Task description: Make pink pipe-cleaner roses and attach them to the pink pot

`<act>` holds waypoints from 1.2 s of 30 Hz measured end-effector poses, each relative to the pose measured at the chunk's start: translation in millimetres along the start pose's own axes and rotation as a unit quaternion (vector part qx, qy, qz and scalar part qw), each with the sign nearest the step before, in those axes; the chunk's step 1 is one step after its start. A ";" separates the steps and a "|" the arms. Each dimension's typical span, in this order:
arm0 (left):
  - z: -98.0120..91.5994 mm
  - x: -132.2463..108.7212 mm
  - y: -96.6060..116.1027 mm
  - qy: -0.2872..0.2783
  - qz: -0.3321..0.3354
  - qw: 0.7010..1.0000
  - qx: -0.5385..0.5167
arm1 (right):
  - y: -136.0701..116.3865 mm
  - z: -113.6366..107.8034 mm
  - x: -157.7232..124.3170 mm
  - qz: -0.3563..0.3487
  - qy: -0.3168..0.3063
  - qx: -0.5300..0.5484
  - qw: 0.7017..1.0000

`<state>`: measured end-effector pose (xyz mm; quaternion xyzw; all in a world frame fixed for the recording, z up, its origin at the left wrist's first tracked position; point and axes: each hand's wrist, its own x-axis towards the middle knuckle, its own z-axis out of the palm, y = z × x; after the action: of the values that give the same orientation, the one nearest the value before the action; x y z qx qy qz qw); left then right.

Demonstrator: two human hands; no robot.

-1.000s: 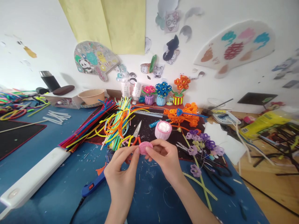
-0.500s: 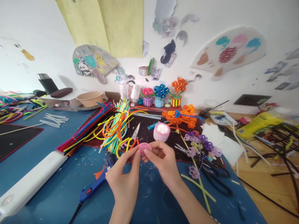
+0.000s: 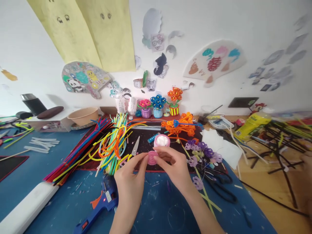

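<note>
Between both hands is a pink coiled disc (image 3: pixel 152 158), which looks wound from pipe cleaner. My left hand (image 3: pixel 133 174) pinches its left edge with thumb and fingertips. My right hand (image 3: pixel 172 165) grips its right edge, thumb on the near face. Just behind the fingers stands a small pink pot (image 3: pixel 162 141) with white filling, its lower part hidden by my right hand. A pair of scissors (image 3: pixel 136 147) points upward beyond my left hand, its handles mostly covered. Left of my left wrist lies a blue hot glue gun (image 3: pixel 103 203).
Bundles of coloured pipe cleaners (image 3: pixel 117 143) lie at the left, with a white bar-shaped object (image 3: pixel 29 208) nearer me. Purple pipe-cleaner flowers (image 3: pixel 202 152) and black-handled scissors (image 3: pixel 220 185) lie right. Orange flowers (image 3: pixel 182 125) and potted flowers (image 3: pixel 158 105) stand behind. At far right, part of a person's hand (image 3: pixel 307 159) shows.
My view has turned, so the table contents sit further left. The disc now faces me more squarely, and my right hand covers more of the pink pot. Both hands keep their hold.
</note>
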<state>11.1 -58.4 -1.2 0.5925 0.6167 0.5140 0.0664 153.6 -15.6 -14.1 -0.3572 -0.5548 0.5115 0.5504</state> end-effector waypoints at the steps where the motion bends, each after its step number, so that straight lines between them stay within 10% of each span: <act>1: 2.3 2.7 0.6 -0.008 0.009 1.000 0.001 | -0.2 -0.9 0.2 -0.021 0.004 -0.022 1.000; 7: 14.4 15.7 1.8 -0.013 0.050 0.999 0.005 | -0.7 -6.6 4.3 -0.027 0.001 -0.053 0.998; 24: 25.2 18.7 -11.9 -0.111 -0.104 0.976 -0.154 | 0.6 -16.5 11.2 0.029 -0.004 -0.059 0.998; 36: 30.7 25.7 -9.8 -0.129 -0.017 0.991 -0.026 | 12.3 -16.7 15.1 0.045 0.013 -0.068 0.997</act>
<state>18.5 -18.6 -8.9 0.6414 0.5993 0.4480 0.1697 165.8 4.6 -24.4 -0.4249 -0.5643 0.4923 0.5086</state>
